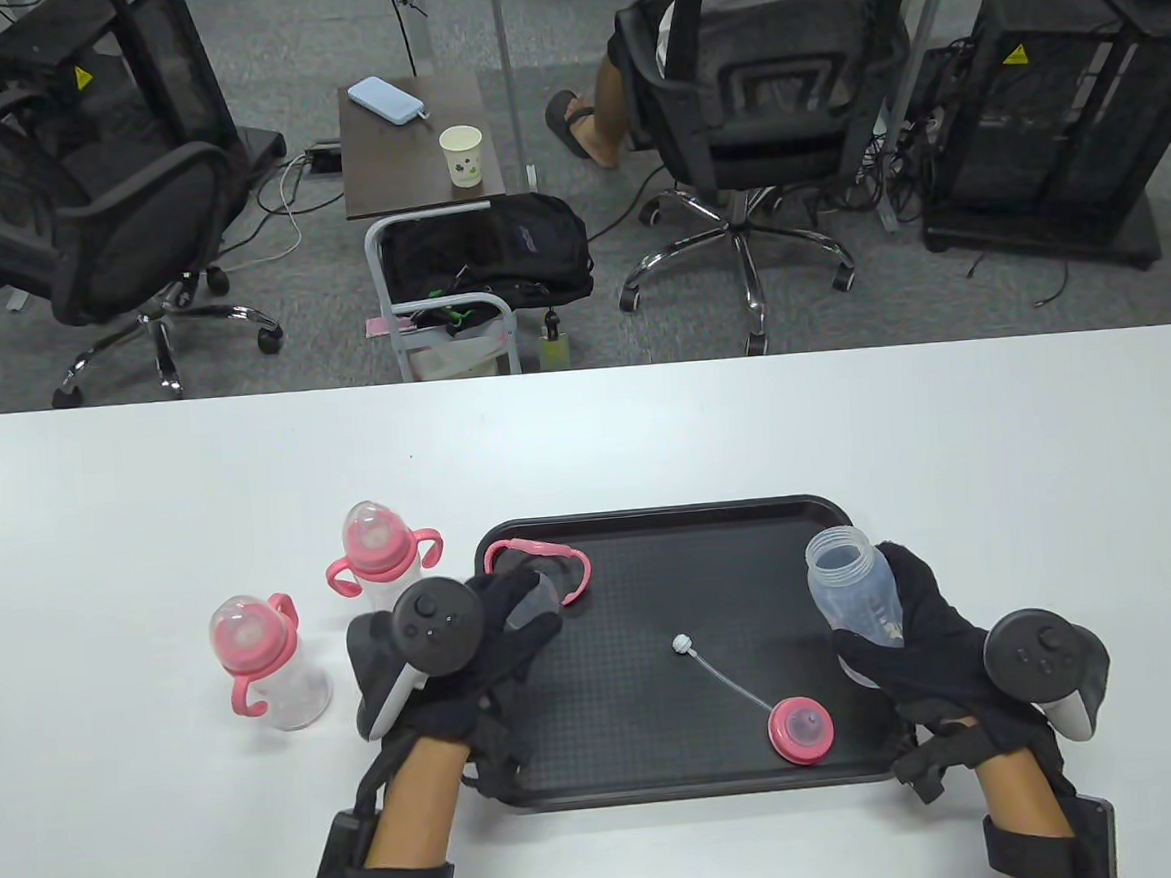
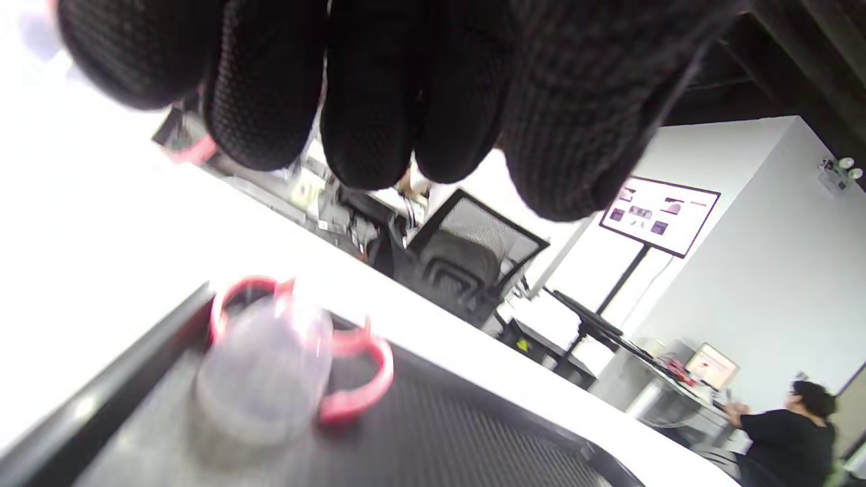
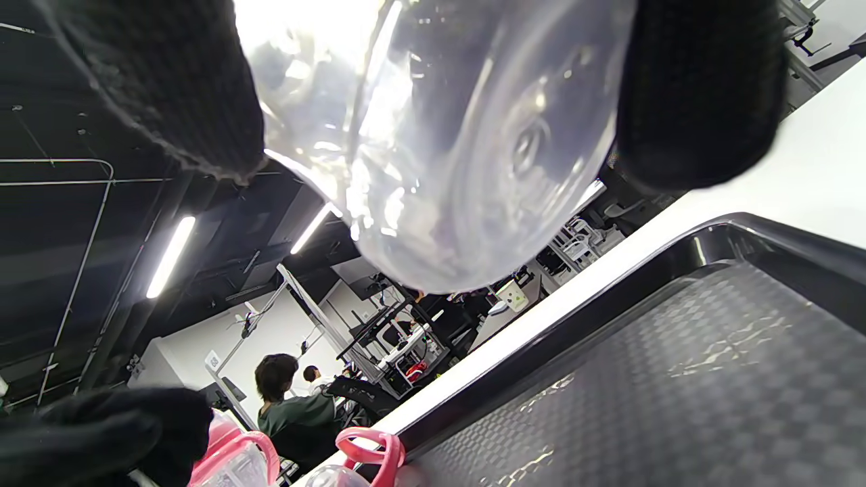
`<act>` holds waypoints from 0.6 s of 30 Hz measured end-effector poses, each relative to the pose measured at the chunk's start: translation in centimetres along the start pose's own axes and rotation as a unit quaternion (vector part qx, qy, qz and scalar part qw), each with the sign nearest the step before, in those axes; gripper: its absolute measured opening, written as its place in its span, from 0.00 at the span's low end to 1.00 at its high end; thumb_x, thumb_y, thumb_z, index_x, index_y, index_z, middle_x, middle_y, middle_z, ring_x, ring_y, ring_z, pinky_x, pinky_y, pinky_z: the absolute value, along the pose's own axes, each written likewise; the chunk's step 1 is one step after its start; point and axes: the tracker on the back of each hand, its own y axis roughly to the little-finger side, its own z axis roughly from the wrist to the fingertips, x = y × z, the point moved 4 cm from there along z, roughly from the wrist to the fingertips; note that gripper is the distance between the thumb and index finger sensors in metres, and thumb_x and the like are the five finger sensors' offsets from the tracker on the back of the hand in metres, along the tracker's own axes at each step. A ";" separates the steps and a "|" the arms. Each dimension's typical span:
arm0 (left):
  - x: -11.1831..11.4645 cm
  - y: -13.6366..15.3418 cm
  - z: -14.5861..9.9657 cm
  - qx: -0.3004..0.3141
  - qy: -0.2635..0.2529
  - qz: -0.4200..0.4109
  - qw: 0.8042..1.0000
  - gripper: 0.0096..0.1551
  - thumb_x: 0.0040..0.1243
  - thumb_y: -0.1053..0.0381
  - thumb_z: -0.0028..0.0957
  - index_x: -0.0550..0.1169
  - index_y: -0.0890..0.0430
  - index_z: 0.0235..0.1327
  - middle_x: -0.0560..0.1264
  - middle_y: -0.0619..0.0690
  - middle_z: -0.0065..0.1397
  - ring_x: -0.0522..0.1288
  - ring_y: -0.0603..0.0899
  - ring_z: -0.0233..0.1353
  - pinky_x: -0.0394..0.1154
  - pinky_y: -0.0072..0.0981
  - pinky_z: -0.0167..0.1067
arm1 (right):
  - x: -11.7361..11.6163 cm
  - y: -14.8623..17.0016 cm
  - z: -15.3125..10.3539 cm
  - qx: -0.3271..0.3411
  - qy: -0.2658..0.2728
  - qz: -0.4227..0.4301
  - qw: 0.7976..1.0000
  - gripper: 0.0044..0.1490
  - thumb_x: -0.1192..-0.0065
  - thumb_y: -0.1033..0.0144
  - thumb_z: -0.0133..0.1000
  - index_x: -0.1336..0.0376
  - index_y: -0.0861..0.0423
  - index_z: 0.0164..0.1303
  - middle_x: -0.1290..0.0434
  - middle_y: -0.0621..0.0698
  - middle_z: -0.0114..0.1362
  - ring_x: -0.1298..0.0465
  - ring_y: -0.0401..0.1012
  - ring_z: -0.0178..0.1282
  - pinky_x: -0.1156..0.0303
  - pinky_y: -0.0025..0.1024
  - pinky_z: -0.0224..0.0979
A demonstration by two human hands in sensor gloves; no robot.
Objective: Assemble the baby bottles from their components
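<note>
The right hand point(image 1: 915, 636) has its fingers curled round a clear bottle body point(image 1: 853, 586), held above the right end of the black tray point(image 1: 652, 523) with its threaded mouth open and pointing away from the person. It looks like thin, light, stiff plastic, smooth enough to slip, so the mid-wall grip seems sound, leaving the threads free. On the tray lie a pink nipple collar point(image 1: 800, 731) with its straw point(image 1: 717, 672) attached, soft and floppy, best taken by the collar rim, and a pink handle ring point(image 1: 539, 563) with a clear cap point(image 2: 267, 368) at the left end. The left hand point(image 1: 504, 630) hovers over that ring, fingers hanging loosely together; it seems to hold nothing, though the view is blurred. Two finished bottles point(image 1: 260, 662) stand on the table left of the tray.
</note>
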 end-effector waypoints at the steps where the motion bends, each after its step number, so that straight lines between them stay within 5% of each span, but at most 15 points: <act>1: -0.5 -0.6 0.8 0.004 -0.007 0.022 1.000 0.35 0.72 0.32 0.49 0.81 0.39 0.70 0.82 0.47 0.68 0.81 0.64 0.62 0.80 0.51 0.50 | 0.0 0.0 0.0 0.001 0.000 -0.001 1.000 0.64 0.27 0.39 0.55 0.60 0.58 0.83 0.35 0.61 0.80 0.26 0.65 0.69 0.22 0.60 0.52; 6: -0.3 -3.6 5.5 0.008 0.026 0.151 0.988 0.32 0.74 0.32 0.45 0.84 0.37 0.65 0.85 0.44 0.62 0.82 0.62 0.57 0.80 0.48 0.45 | 0.0 0.1 -0.3 -0.001 -0.004 0.001 1.000 0.64 0.27 0.38 0.54 0.60 0.58 0.83 0.36 0.61 0.80 0.27 0.65 0.70 0.22 0.60 0.52; 18: 7.5 -4.8 12.0 0.018 0.130 0.327 0.936 0.30 0.80 0.34 0.38 0.87 0.36 0.57 0.87 0.40 0.49 0.83 0.58 0.46 0.80 0.44 0.39 | 0.1 0.0 -0.7 -0.002 -0.014 0.000 1.000 0.63 0.28 0.38 0.55 0.59 0.58 0.83 0.36 0.62 0.79 0.27 0.65 0.69 0.23 0.59 0.53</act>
